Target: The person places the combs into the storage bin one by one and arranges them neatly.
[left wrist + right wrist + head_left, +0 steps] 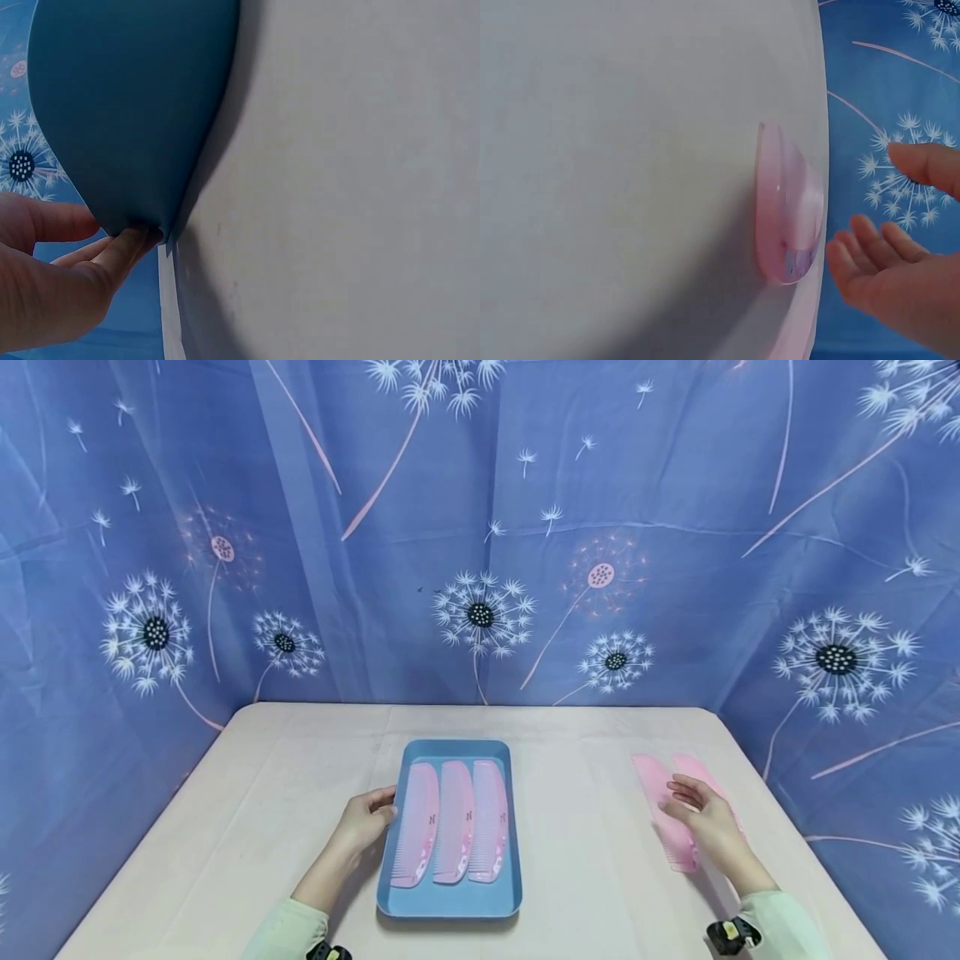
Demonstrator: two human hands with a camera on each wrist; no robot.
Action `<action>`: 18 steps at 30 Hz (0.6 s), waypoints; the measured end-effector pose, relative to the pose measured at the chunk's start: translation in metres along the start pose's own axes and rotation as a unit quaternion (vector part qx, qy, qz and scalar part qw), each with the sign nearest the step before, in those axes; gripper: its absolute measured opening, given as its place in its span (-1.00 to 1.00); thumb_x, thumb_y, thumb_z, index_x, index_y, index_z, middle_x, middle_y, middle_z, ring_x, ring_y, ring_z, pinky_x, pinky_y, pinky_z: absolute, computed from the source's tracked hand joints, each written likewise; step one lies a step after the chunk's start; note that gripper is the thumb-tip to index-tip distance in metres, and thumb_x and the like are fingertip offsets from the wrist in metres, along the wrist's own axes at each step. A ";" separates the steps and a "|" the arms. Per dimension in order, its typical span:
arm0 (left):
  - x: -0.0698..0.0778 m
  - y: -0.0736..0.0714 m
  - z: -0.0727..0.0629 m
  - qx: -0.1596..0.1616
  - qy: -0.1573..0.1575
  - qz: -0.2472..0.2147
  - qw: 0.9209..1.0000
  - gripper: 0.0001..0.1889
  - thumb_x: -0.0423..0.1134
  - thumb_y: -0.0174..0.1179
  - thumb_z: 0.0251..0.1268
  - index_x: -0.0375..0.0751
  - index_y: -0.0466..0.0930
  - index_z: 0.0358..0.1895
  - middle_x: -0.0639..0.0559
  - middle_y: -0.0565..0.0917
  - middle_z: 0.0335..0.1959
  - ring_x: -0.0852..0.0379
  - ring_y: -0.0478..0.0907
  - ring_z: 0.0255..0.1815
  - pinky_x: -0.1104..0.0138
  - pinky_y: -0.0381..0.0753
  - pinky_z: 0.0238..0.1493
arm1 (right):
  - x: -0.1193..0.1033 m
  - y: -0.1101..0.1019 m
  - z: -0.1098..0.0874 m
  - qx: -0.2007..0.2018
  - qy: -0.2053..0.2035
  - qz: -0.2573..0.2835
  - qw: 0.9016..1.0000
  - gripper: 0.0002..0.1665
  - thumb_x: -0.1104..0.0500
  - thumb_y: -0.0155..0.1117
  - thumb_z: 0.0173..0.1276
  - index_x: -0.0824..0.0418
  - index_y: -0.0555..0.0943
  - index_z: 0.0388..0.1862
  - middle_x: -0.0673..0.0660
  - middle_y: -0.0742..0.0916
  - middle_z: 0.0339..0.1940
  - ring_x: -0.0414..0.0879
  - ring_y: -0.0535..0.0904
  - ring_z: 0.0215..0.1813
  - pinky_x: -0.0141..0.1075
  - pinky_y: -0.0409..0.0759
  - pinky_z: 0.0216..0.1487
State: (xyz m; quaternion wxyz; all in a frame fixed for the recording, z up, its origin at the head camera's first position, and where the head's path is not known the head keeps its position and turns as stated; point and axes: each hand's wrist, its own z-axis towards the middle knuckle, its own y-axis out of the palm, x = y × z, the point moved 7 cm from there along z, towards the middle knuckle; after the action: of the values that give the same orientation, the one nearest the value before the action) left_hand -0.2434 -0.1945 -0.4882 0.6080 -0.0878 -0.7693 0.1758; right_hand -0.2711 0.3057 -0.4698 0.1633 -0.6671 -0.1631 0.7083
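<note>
A blue tray [450, 903] lies upright on the table with three pink combs in it side by side: a left comb [416, 827], a middle comb [455, 822] and a right comb [490, 822]. My left hand [363, 823] grips the tray's left rim between thumb and fingers, as the left wrist view also shows. At the right, two more pink combs rest on the table, a nearer comb [678, 850] and a farther comb [692, 767] partly hidden by my right hand [707, 825]. That hand hovers over them, fingers loosely bent, holding nothing.
The pale table [577, 827] has a rounded far edge. Blue dandelion-print cloth [390, 635] hangs behind it and along both sides. Between the tray and the loose combs lies bare tabletop.
</note>
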 end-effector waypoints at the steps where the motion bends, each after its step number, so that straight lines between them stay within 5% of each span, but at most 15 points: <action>1: 0.000 0.000 0.000 0.000 0.000 -0.001 1.000 -0.56 -0.46 -0.01 0.31 -0.45 0.41 0.26 -0.37 0.51 0.15 -0.27 0.44 0.19 0.04 0.53 0.18 | 0.002 -0.001 0.000 0.000 0.008 -0.006 1.000 -0.26 0.25 0.26 0.33 0.54 0.20 0.36 0.50 0.44 0.25 -0.57 0.38 -0.04 -0.72 0.45 -0.07; 5: 0.001 0.001 0.000 -0.001 -0.002 -0.003 1.000 -0.56 -0.46 -0.01 0.31 -0.44 0.41 0.26 -0.36 0.51 0.16 -0.26 0.44 0.20 0.05 0.53 0.19 | 0.007 -0.002 -0.001 -0.002 0.047 -0.025 0.999 -0.21 0.26 0.29 0.29 0.55 0.16 0.37 0.54 0.37 0.30 -0.17 0.49 0.15 -0.76 0.39 -0.10; 9: 0.001 0.001 0.000 0.001 -0.003 -0.002 1.000 -0.56 -0.46 0.00 0.30 -0.44 0.41 0.26 -0.36 0.51 0.15 -0.26 0.44 0.19 0.04 0.53 0.19 | 0.009 -0.002 -0.001 -0.003 0.072 -0.034 0.997 -0.18 0.27 0.30 0.27 0.56 0.14 0.38 0.55 0.35 0.32 0.33 0.33 0.31 -0.77 0.35 -0.15; 14: 0.000 0.001 0.001 0.002 -0.003 0.000 1.000 -0.57 -0.46 0.00 0.30 -0.45 0.42 0.25 -0.35 0.52 0.14 -0.25 0.45 0.19 0.04 0.53 0.19 | 0.011 -0.003 -0.002 -0.013 0.085 -0.040 0.995 -0.14 0.29 0.29 0.26 0.56 0.09 0.40 0.56 0.32 0.33 0.40 0.27 0.34 -0.69 0.43 -0.08; 18: -0.001 0.001 0.001 0.003 -0.005 0.003 1.000 -0.57 -0.45 0.00 0.30 -0.43 0.43 0.25 -0.35 0.52 0.15 -0.26 0.44 0.20 0.04 0.52 0.20 | 0.018 -0.002 -0.001 -0.022 0.089 -0.067 0.994 -0.10 0.34 0.31 0.21 0.57 0.06 0.40 0.60 0.30 0.32 0.44 0.24 0.34 -0.17 0.48 0.26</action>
State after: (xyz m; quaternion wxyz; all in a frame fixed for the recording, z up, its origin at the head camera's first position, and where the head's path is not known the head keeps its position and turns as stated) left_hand -0.2445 -0.1942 -0.4898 0.6036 -0.0872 -0.7717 0.1803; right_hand -0.2711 0.3150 -0.4850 0.2095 -0.7182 -0.2081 0.6300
